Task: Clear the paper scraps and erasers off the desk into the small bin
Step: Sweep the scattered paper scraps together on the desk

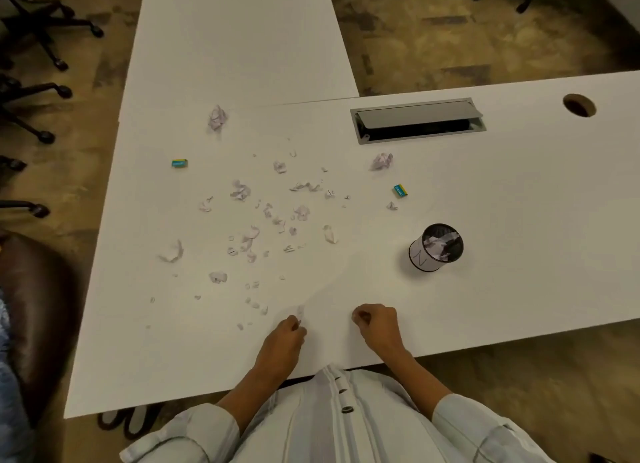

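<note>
Hands at near edge of surface (519, 192): left hand (282, 339) pinching a scrap (300, 310), right hand (377, 322) curled on small bits, presumably gathering; paper scraps (263, 220), erasers (179, 163) beyond, small bin (434, 249) right.

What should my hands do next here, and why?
Probably carry what you hold to the small bin. The left hand pinches a paper scrap and the right hand seems curled on another bit, while the bin stands upright to the right.
</note>
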`<action>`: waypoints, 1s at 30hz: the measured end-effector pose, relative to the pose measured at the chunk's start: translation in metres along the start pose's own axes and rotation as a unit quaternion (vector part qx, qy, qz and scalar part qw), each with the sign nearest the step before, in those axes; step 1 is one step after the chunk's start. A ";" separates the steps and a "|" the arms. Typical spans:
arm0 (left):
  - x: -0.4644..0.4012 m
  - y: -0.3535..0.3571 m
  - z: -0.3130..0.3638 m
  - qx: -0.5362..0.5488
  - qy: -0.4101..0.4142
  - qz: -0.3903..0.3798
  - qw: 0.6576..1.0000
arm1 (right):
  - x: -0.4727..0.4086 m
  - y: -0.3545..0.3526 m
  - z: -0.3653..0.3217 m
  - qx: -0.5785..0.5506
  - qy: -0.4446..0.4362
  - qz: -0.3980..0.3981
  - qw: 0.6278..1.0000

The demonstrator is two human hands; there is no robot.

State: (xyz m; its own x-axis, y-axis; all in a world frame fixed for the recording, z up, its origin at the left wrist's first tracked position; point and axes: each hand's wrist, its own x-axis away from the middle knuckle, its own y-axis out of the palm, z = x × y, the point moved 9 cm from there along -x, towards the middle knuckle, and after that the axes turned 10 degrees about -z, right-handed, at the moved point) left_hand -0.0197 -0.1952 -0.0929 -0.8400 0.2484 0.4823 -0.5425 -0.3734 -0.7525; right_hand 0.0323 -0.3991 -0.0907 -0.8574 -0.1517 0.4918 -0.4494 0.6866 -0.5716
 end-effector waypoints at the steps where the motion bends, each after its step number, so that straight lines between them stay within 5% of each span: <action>1: -0.001 0.001 0.000 -0.006 0.005 0.003 1.000 | 0.002 -0.009 0.002 -0.034 0.013 0.018 0.999; 9: -0.015 -0.034 0.023 0.075 0.061 0.057 0.994 | 0.019 -0.123 0.009 -0.258 0.061 0.186 0.946; 14: -0.045 -0.075 0.081 0.097 0.134 0.090 0.982 | 0.019 -0.207 0.011 -0.229 0.045 0.319 0.919; 25: -0.132 -0.127 0.236 0.175 0.239 0.058 0.953 | 0.018 -0.231 0.053 -0.253 0.096 0.303 0.914; 30: -0.163 -0.116 0.270 0.200 0.228 -0.025 0.953 | 0.047 -0.225 0.081 -0.276 0.129 0.314 0.899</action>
State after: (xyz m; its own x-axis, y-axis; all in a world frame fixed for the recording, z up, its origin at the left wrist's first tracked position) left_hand 0.1786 -0.4337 0.0365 -0.7724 0.6029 0.1999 -0.6176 -0.6392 -0.4582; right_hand 0.0727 -0.6187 0.0077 -0.7797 0.5097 0.3636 0.3568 0.8390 -0.4109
